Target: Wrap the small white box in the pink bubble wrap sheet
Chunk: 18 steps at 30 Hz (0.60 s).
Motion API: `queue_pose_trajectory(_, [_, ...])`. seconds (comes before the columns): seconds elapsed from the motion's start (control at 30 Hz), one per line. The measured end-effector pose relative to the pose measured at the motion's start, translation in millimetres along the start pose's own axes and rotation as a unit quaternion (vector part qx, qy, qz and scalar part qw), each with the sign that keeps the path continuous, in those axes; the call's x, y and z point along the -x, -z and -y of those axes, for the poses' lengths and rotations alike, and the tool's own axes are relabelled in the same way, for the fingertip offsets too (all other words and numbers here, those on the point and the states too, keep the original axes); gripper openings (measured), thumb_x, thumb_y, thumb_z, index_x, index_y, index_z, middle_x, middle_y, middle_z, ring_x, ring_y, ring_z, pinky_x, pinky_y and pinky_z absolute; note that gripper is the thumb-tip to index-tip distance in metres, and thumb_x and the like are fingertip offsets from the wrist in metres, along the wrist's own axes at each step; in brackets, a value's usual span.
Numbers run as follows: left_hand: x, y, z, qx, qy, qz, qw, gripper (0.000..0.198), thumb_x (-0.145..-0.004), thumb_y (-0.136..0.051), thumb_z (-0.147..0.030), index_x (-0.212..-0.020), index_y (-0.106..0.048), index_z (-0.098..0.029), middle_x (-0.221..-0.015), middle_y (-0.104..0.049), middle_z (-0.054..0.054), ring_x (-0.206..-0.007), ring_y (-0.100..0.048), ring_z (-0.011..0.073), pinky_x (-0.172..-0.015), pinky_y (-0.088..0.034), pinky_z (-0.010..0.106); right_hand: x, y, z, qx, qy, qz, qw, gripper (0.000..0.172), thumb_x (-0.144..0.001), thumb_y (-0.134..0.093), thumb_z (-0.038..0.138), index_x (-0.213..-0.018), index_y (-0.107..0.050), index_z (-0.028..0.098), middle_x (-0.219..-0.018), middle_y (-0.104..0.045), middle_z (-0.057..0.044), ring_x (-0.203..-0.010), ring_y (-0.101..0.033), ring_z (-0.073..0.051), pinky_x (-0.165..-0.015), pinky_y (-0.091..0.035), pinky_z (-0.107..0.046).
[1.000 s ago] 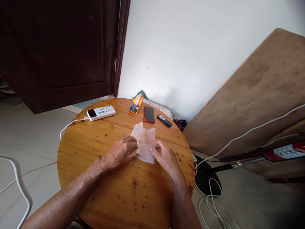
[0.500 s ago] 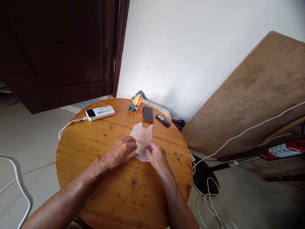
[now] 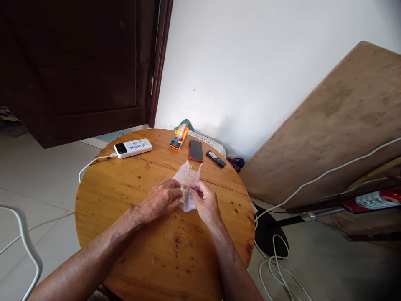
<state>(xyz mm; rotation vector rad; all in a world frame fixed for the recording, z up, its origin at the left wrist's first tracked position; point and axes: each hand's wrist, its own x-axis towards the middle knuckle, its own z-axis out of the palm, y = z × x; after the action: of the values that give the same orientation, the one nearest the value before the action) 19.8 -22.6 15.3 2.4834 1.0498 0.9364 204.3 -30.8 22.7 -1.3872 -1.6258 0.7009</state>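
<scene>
A sheet of clear bubble wrap (image 3: 183,172) lies on the round wooden table (image 3: 125,175) between my hands, its far corners sticking up. A small pale item inside it is too covered to name. My left hand (image 3: 164,195) is closed on the wrap's left side, fingers bent over the pale item. My right hand (image 3: 205,202) pinches the wrap's right side, thumb and forefinger together over the middle. The wrap's near edge shows between the two hands.
Along the table's far side are a white power bank (image 3: 133,148) with a cable, an orange tape dispenser (image 3: 179,136), a phone (image 3: 196,150) in a red case and a dark utility-knife-like object (image 3: 216,159). A board (image 3: 326,125) leans at right; white cables (image 3: 277,259) lie on the floor.
My right hand has brought the wrap's right side inward and leftward, over the pale item. My left hand has stayed nearly in place.
</scene>
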Motion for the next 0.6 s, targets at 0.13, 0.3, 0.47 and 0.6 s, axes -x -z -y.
queue_pose_trajectory(0.13, [1,-2.0,2,0.007,-0.002,-0.003,1.0,0.019,-0.085,-0.056,-0.01,-0.085,-0.071,-0.021,-0.109,-0.067,0.007,-0.101,-0.06,0.0209,-0.083,-0.051,0.029,-2,-3,3,-0.052,-0.024,0.005,0.998,0.013,-0.08,-0.057,0.031,-0.078,-0.062,0.019,-0.073,-0.065,-0.002,-0.064,-0.057,-0.015,-0.06,-0.046,-0.025])
queue_pose_trajectory(0.3, [1,-0.9,0,0.016,0.002,0.012,1.0,0.018,-0.086,-0.057,-0.012,-0.089,-0.072,-0.021,-0.109,-0.067,0.007,-0.103,-0.06,0.0218,-0.085,-0.05,0.031,-2,-3,7,-0.099,-0.061,0.008,0.993,0.015,-0.076,-0.061,0.031,-0.08,-0.067,0.018,-0.075,-0.068,-0.002,-0.066,-0.06,-0.016,-0.062,-0.049,-0.027])
queue_pose_trajectory(0.47, [-1,2.3,-2,0.033,0.011,0.026,0.999,0.018,-0.088,-0.058,-0.014,-0.094,-0.073,-0.023,-0.109,-0.067,0.006,-0.104,-0.059,0.0216,-0.088,-0.049,0.032,1,0,13,-0.121,-0.096,0.029,0.988,0.022,-0.076,-0.063,0.032,-0.09,-0.071,0.017,-0.082,-0.073,-0.005,-0.066,-0.065,-0.017,-0.06,-0.053,-0.029])
queue_pose_trajectory(0.6, [-1,1.7,-2,0.053,0.021,0.023,0.998,0.017,-0.086,-0.057,-0.011,-0.096,-0.068,-0.02,-0.104,-0.068,0.007,-0.102,-0.059,0.0213,-0.088,-0.049,0.032,4,3,16,-0.138,-0.084,0.071,0.984,0.027,-0.078,-0.062,0.03,-0.101,-0.07,0.018,-0.093,-0.075,-0.006,-0.077,-0.069,-0.019,-0.068,-0.057,-0.031])
